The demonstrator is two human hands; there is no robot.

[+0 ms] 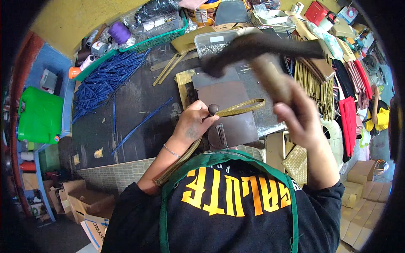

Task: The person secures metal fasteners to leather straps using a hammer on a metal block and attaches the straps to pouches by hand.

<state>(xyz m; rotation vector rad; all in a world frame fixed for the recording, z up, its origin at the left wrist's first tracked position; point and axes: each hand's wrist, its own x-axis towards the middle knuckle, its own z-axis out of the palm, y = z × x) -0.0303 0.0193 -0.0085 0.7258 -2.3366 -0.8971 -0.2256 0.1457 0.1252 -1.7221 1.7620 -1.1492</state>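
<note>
In the head view, our left hand (193, 121) pinches a dark knob (214, 109) with its fingers above the brown mat (225, 90), at the near edge of the table (156, 128); the gold strap (232, 112) makes a loop beside it. The fingers of our right hand (301, 118) wrap the raised, blurred hammer (262, 47). A crooked aim could hurt the left thumb; a loose pinch could tilt the knob into the strap. What is under the knob, we cannot tell. Blue strips (107, 80) lie toward the far left corner, a tub (202, 41) near the far edge.
</note>
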